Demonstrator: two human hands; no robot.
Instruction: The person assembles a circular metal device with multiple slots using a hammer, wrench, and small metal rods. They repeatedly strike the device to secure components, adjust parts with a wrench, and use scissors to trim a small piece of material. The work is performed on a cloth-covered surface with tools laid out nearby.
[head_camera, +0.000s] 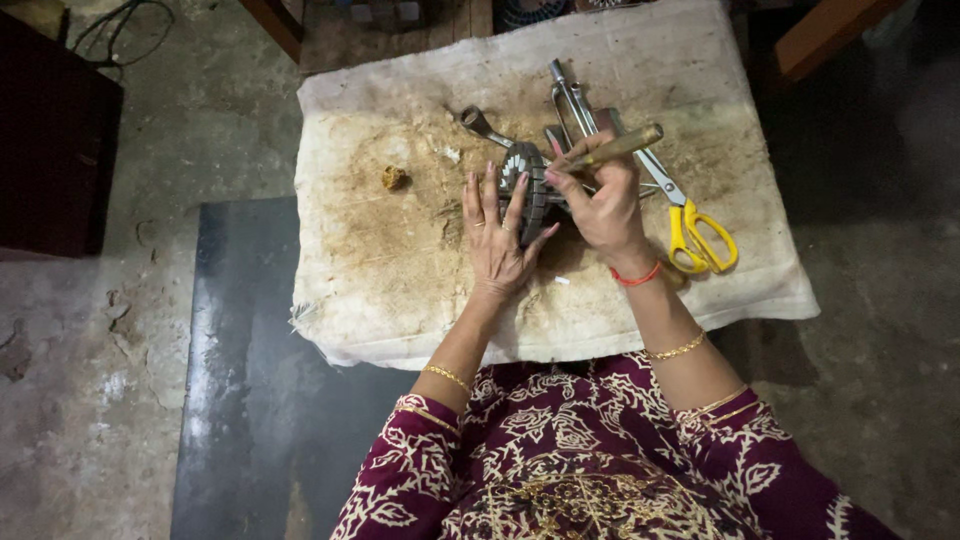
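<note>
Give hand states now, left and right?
Left hand: open, fingers flat against the round grey metal finned part.
Right hand: closed around a brass-coloured rod-shaped tool.

Yellow-handled scissors (695, 232) lie on the stained cloth (400, 260) covering the counter, a wrench (482, 125) and metal tongs (570, 100) farther back, a small brown lump (394, 177) apart.
</note>
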